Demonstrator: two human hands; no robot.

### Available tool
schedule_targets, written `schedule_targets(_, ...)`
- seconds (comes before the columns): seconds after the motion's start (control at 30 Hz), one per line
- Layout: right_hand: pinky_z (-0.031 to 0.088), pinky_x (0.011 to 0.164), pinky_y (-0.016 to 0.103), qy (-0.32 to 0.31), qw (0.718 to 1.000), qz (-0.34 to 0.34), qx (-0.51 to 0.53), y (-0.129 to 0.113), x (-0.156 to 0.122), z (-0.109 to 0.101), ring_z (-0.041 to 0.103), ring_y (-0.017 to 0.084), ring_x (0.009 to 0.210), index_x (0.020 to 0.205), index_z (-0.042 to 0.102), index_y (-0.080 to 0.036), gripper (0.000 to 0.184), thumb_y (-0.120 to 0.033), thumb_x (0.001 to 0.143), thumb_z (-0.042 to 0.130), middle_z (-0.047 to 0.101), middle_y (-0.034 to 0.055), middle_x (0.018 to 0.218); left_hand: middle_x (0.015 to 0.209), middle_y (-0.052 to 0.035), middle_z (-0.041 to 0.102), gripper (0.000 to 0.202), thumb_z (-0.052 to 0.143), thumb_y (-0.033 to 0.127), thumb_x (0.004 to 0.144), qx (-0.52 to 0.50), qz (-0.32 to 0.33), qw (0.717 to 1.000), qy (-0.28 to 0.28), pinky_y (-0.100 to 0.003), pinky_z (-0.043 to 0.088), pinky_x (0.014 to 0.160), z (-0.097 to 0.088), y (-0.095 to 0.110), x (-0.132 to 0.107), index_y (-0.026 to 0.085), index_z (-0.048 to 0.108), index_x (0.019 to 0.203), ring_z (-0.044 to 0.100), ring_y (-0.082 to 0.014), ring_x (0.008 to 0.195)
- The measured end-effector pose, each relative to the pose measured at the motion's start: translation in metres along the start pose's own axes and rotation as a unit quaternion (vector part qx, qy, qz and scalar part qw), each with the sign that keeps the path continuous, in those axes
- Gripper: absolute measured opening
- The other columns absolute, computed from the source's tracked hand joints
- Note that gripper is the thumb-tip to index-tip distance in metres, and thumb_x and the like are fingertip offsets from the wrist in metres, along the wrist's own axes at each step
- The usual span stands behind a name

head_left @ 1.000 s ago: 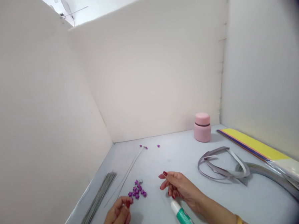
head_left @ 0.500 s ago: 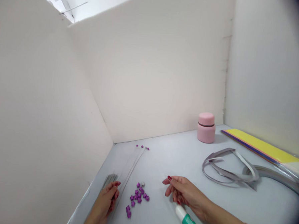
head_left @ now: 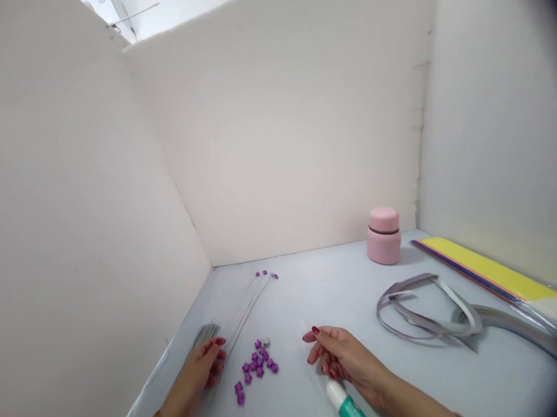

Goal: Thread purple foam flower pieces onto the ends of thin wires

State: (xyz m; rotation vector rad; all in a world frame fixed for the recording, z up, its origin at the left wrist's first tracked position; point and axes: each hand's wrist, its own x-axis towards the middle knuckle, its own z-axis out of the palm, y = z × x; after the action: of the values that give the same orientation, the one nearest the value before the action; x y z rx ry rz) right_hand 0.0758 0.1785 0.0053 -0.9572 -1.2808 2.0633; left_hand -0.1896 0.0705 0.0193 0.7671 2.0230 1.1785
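Across the table (head_left: 330,292), noted star-tipped wires (head_left: 250,306) apparently done, purple stars (head_left: 260,362) loose, remaining; right hand (head_left: 340,353) parted, empty; cannot tell hold of left hand (head_left: 200,365).

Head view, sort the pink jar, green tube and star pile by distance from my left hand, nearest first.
1. Star pile, just right of your left hand
2. Green tube, farther right, bottom edge
3. Pink jar, back right
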Motion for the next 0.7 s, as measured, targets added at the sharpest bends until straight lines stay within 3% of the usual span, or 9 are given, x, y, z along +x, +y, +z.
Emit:
schedule_targets(0.07,0.028,0.039,0.014,0.003,1.000,-0.008,-0.012,0.002,0.000,0.000,0.048,0.004,0.041,0.085,0.059,-0.013,0.032,-0.043,0.083,0.048,0.064,0.0046,0.065,0.078,-0.0064,0.060,0.037,0.048,0.040,0.072,0.037,0.026,0.999,0.007,-0.028,0.042,0.055,-0.003,0.000,0.002,0.012,0.058,0.094,0.058,-0.0177,0.065)
schedule_targets(0.13,0.029,0.040,0.015,0.007,0.999,-0.024,-0.030,0.003,0.001,0.000,0.048,0.005,0.043,0.087,0.058,-0.013,0.032,-0.043,0.083,0.046,0.064,0.0045,0.067,0.089,-0.0108,0.062,0.034,0.049,0.036,0.072,0.074,0.061,0.995,0.014,-0.034,0.044,0.072,-0.006,0.002,0.003,0.011,0.059,0.094,0.059,-0.0231,0.084)
schedule_targets(0.23,0.031,0.042,0.016,0.019,0.996,-0.051,-0.075,0.003,0.004,0.000,0.049,0.006,0.045,0.090,0.057,-0.013,0.032,-0.040,0.084,0.042,0.063,0.0049,0.070,0.108,-0.0162,0.059,0.037,0.049,0.033,0.073,0.118,0.115,0.986,0.024,-0.037,0.033,0.093,-0.009,0.004,-0.003,0.008,0.057,0.099,0.051,-0.0272,0.106)
schedule_targets(0.37,0.032,0.043,0.019,0.045,0.980,-0.087,-0.174,-0.004,-0.003,-0.005,0.049,0.009,0.050,0.091,0.057,-0.014,0.028,-0.035,0.082,0.042,0.061,0.0043,0.073,0.116,-0.0168,0.055,0.043,0.045,0.036,0.077,0.161,0.150,0.975,0.036,-0.039,0.031,0.096,-0.013,0.002,-0.031,0.008,0.054,0.109,0.046,-0.0293,0.114)
schedule_targets(0.47,0.036,0.051,0.022,0.051,0.956,-0.110,-0.268,-0.010,-0.024,-0.014,0.050,0.013,0.059,0.093,0.061,-0.018,0.028,-0.038,0.075,0.054,0.059,0.0017,0.075,0.114,-0.0131,0.057,0.039,0.043,0.036,0.079,0.183,0.149,0.971,0.032,-0.039,0.036,0.091,-0.021,-0.007,-0.064,0.014,0.055,0.109,0.049,-0.0274,0.110)
schedule_targets(0.57,0.038,0.060,0.027,0.046,0.931,-0.109,-0.345,-0.009,-0.057,-0.022,0.053,0.018,0.066,0.108,0.059,-0.024,0.047,-0.042,0.066,0.065,0.059,0.0016,0.079,0.108,-0.0106,0.061,0.033,0.043,0.034,0.080,0.204,0.147,0.968,0.013,-0.039,0.042,0.084,-0.028,-0.019,-0.101,0.018,0.058,0.105,0.055,-0.0250,0.100)
schedule_targets(0.6,0.039,0.063,0.029,0.046,0.917,-0.106,-0.382,-0.007,-0.069,-0.024,0.054,0.021,0.070,0.114,0.057,-0.023,0.055,-0.043,0.063,0.067,0.060,0.0030,0.083,0.107,-0.0101,0.062,0.032,0.044,0.033,0.079,0.211,0.152,0.966,0.005,-0.040,0.042,0.085,-0.028,-0.023,-0.112,0.018,0.059,0.103,0.056,-0.0246,0.099)
schedule_targets(0.7,0.042,0.075,0.036,0.016,0.821,-0.106,-0.561,0.004,-0.095,-0.026,0.056,0.028,0.091,0.131,0.039,-0.024,0.071,-0.045,0.067,0.062,0.059,0.0078,0.106,0.115,-0.0109,0.058,0.034,0.054,0.030,0.073,0.233,0.180,0.955,-0.008,-0.043,0.035,0.095,-0.019,-0.037,-0.142,0.019,0.060,0.104,0.049,-0.0259,0.110)
